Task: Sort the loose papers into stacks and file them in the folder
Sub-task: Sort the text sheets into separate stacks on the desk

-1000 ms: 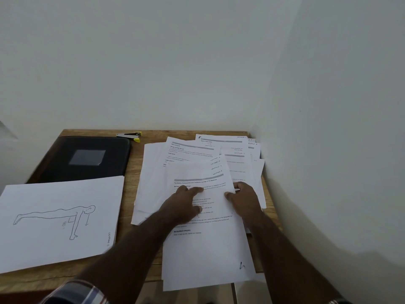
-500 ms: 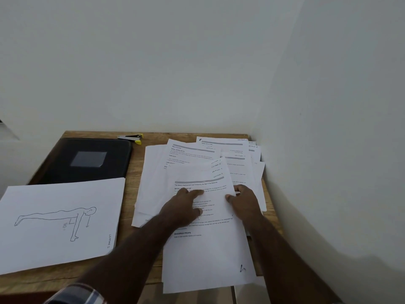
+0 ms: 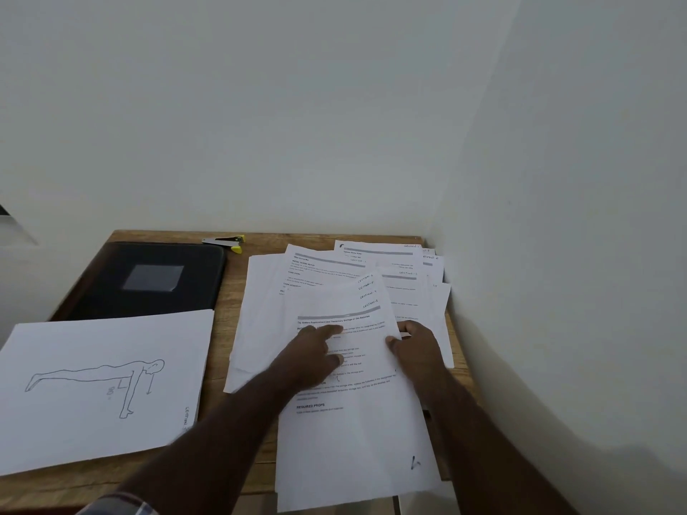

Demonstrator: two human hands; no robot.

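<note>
A spread of loose printed papers (image 3: 319, 280) covers the right half of the wooden table (image 3: 223, 473). On top lies a text sheet (image 3: 357, 436) that hangs over the front edge. My left hand (image 3: 312, 356) rests flat on this sheet with the forefinger stretched out along a line of text. At the sheet's right edge my right hand (image 3: 416, 345) pinches it, thumb on top and fingers under. A closed black folder (image 3: 148, 280) lies at the back left. One sheet with a line drawing of a push-up figure (image 3: 100, 388) lies apart at the front left.
A small stapler (image 3: 225, 242) with yellow tips sits at the back edge between the folder and the papers. White walls close the table in at the back and on the right. A strip of bare wood runs between the drawing sheet and the paper spread.
Both hands stay on the top text sheet. My left forefinger has stretched forward along the text, and the sheet has shifted only slightly.
</note>
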